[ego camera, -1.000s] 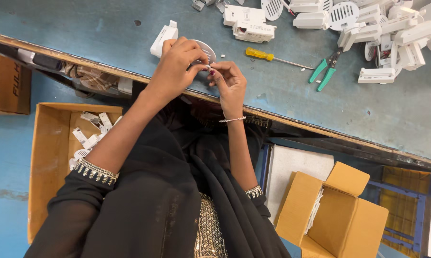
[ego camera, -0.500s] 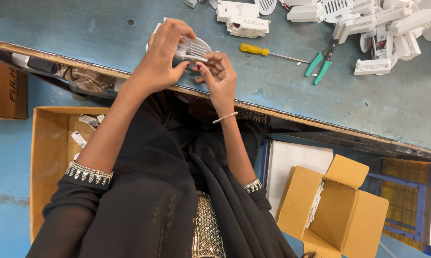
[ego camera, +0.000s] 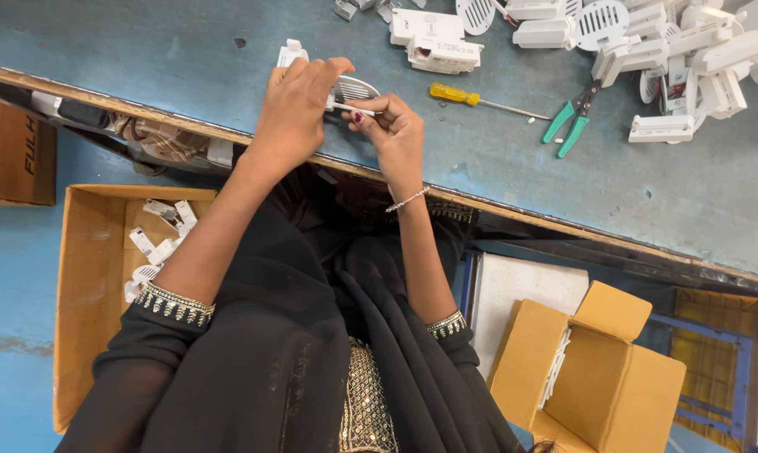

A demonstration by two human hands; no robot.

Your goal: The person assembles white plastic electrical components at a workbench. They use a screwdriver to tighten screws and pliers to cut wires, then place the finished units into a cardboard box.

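Over the near edge of the blue-grey table [ego camera: 144,50], both my hands hold one white plastic part with a slotted round grille [ego camera: 355,87]. My left hand [ego camera: 297,109] covers most of it from the left, fingers curled over its body. My right hand [ego camera: 393,130] pinches the grille's lower edge between thumb and fingers. Another white end of the part [ego camera: 291,52] sticks out beyond my left fingers.
A yellow-handled screwdriver [ego camera: 467,99] and green-handled pliers [ego camera: 570,124] lie to the right. White plastic parts [ego camera: 681,59] are heaped at the far right, one block [ego camera: 435,40] nearer. An open carton [ego camera: 89,277] with white parts stands below left, another carton [ego camera: 593,377] below right.
Both hands have carried the white part a little further out over the table, and the slotted grille has come into view between my fingers.
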